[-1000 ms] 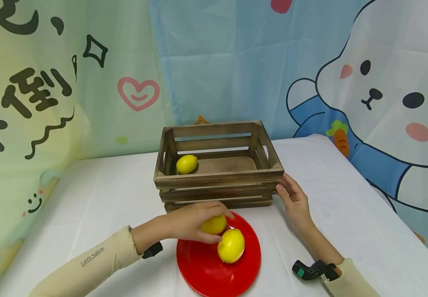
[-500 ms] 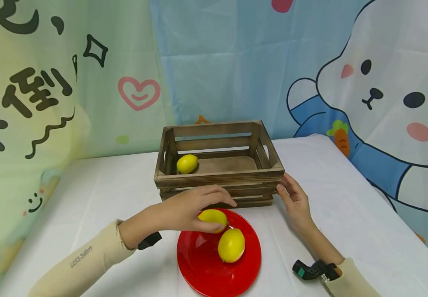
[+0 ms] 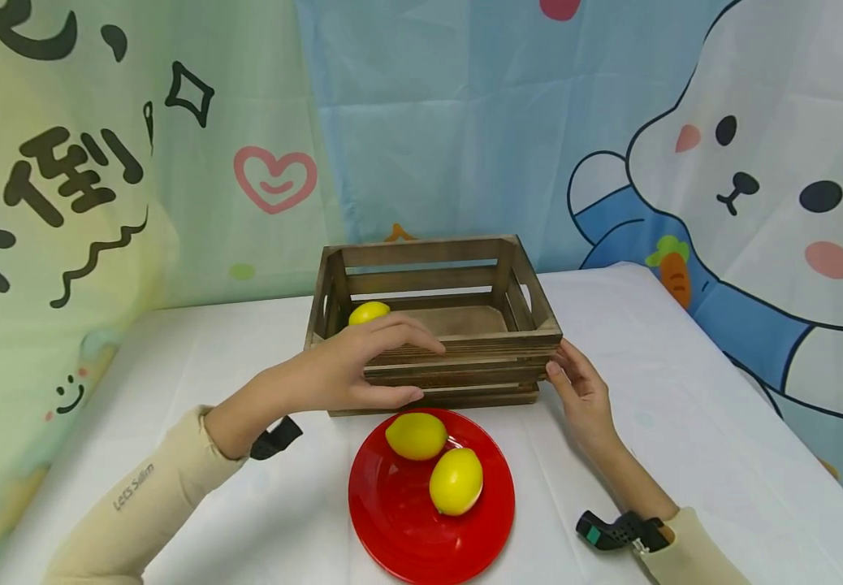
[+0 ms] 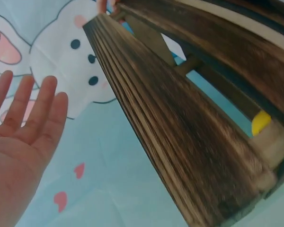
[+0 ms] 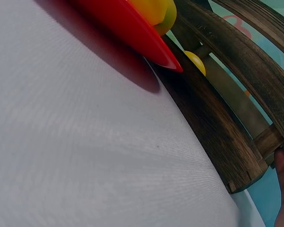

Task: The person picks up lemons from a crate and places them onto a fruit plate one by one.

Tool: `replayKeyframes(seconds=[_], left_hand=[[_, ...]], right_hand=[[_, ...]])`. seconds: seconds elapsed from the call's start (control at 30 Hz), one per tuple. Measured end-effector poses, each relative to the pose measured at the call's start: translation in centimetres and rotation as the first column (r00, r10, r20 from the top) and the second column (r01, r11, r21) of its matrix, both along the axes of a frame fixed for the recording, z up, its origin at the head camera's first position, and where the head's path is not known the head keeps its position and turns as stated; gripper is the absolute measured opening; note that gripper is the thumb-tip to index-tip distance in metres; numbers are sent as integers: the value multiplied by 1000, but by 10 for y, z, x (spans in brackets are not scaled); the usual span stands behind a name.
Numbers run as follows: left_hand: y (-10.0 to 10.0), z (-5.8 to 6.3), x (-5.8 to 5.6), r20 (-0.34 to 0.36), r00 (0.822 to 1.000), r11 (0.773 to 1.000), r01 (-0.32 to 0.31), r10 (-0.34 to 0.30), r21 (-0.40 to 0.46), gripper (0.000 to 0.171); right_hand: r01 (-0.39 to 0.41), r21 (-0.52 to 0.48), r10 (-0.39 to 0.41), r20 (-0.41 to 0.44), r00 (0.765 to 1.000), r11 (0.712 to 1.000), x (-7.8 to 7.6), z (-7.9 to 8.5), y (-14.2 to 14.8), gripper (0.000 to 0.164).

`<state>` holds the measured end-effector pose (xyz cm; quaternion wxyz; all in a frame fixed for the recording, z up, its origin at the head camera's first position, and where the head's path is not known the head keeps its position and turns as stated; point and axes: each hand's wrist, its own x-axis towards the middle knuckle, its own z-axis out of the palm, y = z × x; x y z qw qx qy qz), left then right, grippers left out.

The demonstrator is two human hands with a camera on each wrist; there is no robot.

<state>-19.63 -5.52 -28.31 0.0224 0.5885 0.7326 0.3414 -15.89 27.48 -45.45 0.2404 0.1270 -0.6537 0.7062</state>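
Observation:
My left hand (image 3: 352, 370) hovers in front of the wooden crate (image 3: 480, 349), fingers extended and holding nothing. In the left wrist view its palm and straight fingers show beside the crate's slats. My right hand (image 3: 588, 406) grips the crate's front right corner, thumb on the front and fingers at the side. Inside the crate, at its left, lies a yellow lemon (image 3: 368, 312), partly hidden behind my left hand. Two more lemons rest on a red plate (image 3: 421, 548) before the crate: one lemon (image 3: 417, 436) at the back, another lemon (image 3: 456, 482) nearer the front right.
A white cloth (image 3: 231, 504) covers the table. Close behind the crate hangs a printed curtain (image 3: 421, 146) with a cartoon rabbit on the right. The plate's back rim stands close to the crate's front.
My left hand has come away from the rear lemon on the plate and risen up and back to the crate's front, fingers spreading. The right hand has stayed at the crate corner.

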Motion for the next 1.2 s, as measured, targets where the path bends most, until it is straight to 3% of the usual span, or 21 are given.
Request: replayKeyframes(seconds=[0.17,0.4,0.67,0.97,1.2], left_hand=[[-4,4,-17,46,999,999,3,-5,39,42],[-9,7,-51,141,987,992,-84,71,92,41],[-12,-4,-80,235,961,982,-170,146,84,43],[-16,-15,-115,323,930,970,-219,176,101,51],[-19,-17,-137,399,900,981,-196,177,7,63]], right_hand=[[-20,-19,19,-16,1000,1000,0,-1,0,47],[-27,-19,27,-32,999,999,0,-1,0,46],[-11,-15,11,-15,1000,1000,0,0,1,49],[-6,-5,6,-18,1000,1000,-1,1,1,50],[-22,-18,21,-35,999,1000,0,0,2,50]])
